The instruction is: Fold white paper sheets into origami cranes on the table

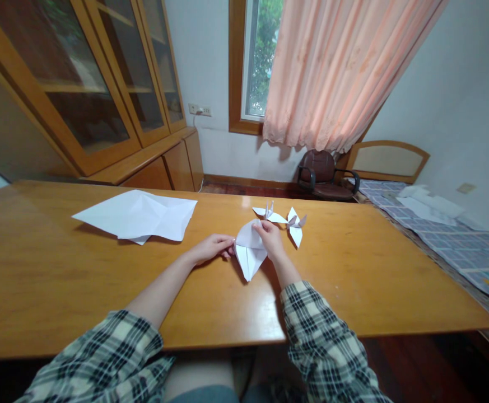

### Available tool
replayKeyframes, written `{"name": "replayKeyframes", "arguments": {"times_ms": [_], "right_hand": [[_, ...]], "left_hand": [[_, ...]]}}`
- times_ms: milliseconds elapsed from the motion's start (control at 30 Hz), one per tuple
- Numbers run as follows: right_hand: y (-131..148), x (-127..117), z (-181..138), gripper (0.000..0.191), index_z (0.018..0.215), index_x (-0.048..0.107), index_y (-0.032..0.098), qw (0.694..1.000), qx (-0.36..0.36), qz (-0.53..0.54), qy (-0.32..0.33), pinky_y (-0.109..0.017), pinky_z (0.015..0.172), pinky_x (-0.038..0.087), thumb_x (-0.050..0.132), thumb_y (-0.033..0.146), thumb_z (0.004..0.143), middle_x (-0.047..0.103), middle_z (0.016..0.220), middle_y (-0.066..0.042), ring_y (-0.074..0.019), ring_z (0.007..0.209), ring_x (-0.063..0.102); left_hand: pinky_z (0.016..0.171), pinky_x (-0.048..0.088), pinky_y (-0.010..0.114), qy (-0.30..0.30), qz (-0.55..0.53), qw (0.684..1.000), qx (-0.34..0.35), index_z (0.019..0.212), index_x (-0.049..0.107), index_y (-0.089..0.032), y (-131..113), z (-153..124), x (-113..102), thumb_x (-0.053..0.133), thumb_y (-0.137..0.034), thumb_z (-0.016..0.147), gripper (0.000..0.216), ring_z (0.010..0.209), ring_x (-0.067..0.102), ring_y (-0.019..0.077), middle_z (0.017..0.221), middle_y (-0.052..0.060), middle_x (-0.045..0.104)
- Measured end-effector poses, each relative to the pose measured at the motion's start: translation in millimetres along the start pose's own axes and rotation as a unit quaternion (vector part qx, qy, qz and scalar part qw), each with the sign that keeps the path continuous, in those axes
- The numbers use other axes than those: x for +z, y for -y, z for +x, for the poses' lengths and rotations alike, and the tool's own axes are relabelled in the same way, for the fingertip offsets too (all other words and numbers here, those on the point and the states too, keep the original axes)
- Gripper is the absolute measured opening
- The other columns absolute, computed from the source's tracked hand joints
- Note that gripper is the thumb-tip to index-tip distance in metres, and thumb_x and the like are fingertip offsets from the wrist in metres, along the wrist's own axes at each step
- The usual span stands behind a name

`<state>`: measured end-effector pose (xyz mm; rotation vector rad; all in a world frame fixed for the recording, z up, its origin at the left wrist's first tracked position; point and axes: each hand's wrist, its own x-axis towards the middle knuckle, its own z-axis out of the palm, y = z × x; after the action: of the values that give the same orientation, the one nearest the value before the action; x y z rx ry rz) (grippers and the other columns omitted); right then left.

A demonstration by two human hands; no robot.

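A partly folded white paper [249, 256] lies on the wooden table [80, 291] in front of me, pointed toward me. My left hand [213, 247] pinches its left edge with closed fingers. My right hand [269, 235] pinches the paper's top flap and lifts it a little. Two finished white paper cranes [270, 214] [296, 226] stand just behind my right hand.
Creased white sheets [139, 216] lie on the table's far left. A wooden glass-door cabinet [84, 84] stands at the left wall. A brown office chair [326, 174] sits under the pink curtain [336, 73]. A bed with a patterned cover [450, 240] runs along the right.
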<state>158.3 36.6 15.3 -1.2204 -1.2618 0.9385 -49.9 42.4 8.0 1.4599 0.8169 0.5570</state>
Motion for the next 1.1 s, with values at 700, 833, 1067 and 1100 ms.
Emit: {"name": "replayKeyframes", "arguments": {"times_ms": [700,833,1067,1100], "right_hand": [[4,1,-4,0.01,0.073,0.061,0.016,0.977,-0.033,-0.208,0.04,-0.025,0.059,0.034,0.063,0.024,0.067,0.059,0.068,0.0,-0.0146,0.063,0.05],[4,3,-6,0.009,0.07,0.06,0.017,0.973,-0.042,-0.225,0.04,-0.024,0.057,0.031,0.063,0.025,0.068,0.057,0.065,0.002,-0.0141,0.062,0.049],[5,6,-7,0.01,0.07,0.06,0.017,0.97,-0.048,-0.238,0.033,-0.024,0.056,0.031,0.063,0.027,0.069,0.057,0.065,0.001,-0.0143,0.062,0.049],[5,6,-7,0.009,0.07,0.061,0.017,0.969,-0.047,-0.239,0.031,-0.024,0.056,0.031,0.063,0.026,0.069,0.057,0.065,0.001,-0.0144,0.062,0.05]], "left_hand": [[0.062,0.038,0.028,-0.208,0.449,0.868,0.024,0.065,0.066,-0.014,-23,0,37,0.054,-0.026,0.075,0.02,0.065,0.057,0.0202,0.066,0.008,0.063],[0.064,0.04,0.03,-0.207,0.5,0.84,-0.042,0.073,0.07,-0.013,-32,4,44,0.049,-0.019,0.076,0.022,0.072,0.062,0.0247,0.075,0.015,0.069],[0.07,0.044,0.033,-0.214,0.545,0.803,-0.109,0.082,0.072,-0.009,-46,8,47,0.05,-0.016,0.077,0.023,0.084,0.066,0.031,0.084,0.022,0.069],[0.07,0.044,0.034,-0.214,0.549,0.8,-0.113,0.082,0.072,-0.008,-47,8,47,0.05,-0.016,0.078,0.023,0.084,0.066,0.0316,0.084,0.022,0.069]]}}
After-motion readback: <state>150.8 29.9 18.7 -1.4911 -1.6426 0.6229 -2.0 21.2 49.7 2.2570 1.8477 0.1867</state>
